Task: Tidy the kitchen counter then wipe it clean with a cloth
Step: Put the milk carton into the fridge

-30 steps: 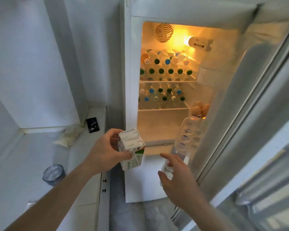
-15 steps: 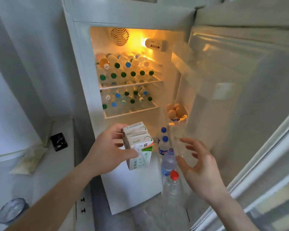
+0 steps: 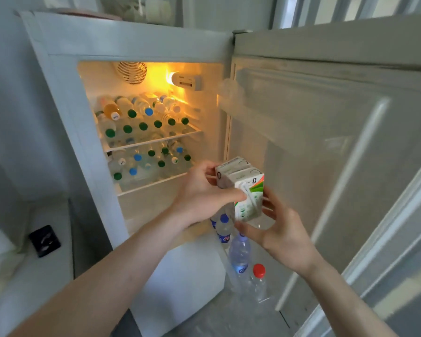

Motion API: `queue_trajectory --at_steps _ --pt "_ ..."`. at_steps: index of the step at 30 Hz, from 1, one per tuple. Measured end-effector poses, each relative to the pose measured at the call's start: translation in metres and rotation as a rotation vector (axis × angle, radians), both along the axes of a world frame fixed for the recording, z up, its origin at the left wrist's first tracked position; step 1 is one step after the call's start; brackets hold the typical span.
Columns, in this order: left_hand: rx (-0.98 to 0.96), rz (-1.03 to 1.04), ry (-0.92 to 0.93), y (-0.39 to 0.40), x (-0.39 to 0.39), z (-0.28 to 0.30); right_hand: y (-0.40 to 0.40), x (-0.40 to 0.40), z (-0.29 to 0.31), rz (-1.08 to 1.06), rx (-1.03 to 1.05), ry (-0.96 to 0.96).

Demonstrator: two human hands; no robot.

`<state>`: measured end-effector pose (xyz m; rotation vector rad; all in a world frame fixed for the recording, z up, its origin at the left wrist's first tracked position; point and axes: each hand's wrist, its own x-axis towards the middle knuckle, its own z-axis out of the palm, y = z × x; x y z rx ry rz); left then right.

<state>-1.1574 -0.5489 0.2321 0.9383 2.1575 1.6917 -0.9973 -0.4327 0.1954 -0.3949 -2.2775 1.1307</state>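
The left hand [image 3: 202, 193] is gripping a pair of small cartons [image 3: 244, 188] in front of the open fridge [image 3: 141, 45]. The right hand [image 3: 281, 235] is cupping under them, fingers curled against their far side, above bottles [image 3: 240, 254] in the door [image 3: 326, 147]

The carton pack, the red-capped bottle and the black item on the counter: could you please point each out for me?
Carton pack [image 3: 249, 194], head view: on its green-printed front face.
Red-capped bottle [image 3: 259, 269], head view: on its red cap.
Black item [image 3: 45, 240], head view: on its top face.
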Motion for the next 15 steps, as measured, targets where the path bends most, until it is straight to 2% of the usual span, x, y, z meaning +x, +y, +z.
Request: queue_trajectory --at_steps 7,15 --pt "-0.051 -0.086 0.029 0.059 0.014 -0.002 0.026 0.005 -0.002 -0.23 -0.049 0.082" --pt "-0.155 -0.181 0.102 0.104 0.022 -0.01 0.06 0.005 -0.021 -0.398 -0.114 0.104"
